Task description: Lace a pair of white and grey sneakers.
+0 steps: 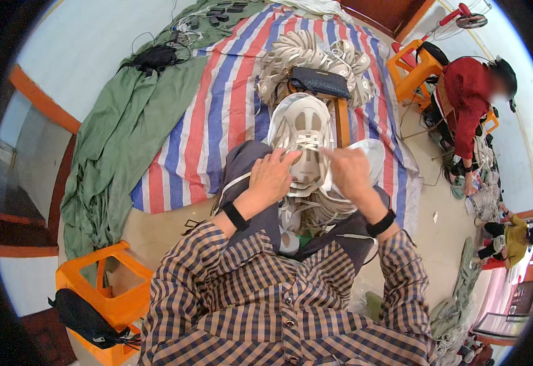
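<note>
A beige and white shoe upper (306, 172) lies over my lap, with white laces (308, 141) crossing its middle. My left hand (272, 177) is closed at its left edge, the bent fingers and thumb gripping the material beside the laces. On the other side, my right hand (350, 173) has curled fingers close to the laces. Motion smears its fingertips, so I cannot make out whether a lace end is between them. More pale uppers and laces hang below the shoe upper, between my knees.
Ahead, a pile of similar uppers (300, 49) lies on a striped sheet (184, 146), with a dark blue pouch (319, 82) on it. An orange stool (105, 280) holding a black bag (83, 314) stands at my left. A person in red (470, 91) bends over at the right.
</note>
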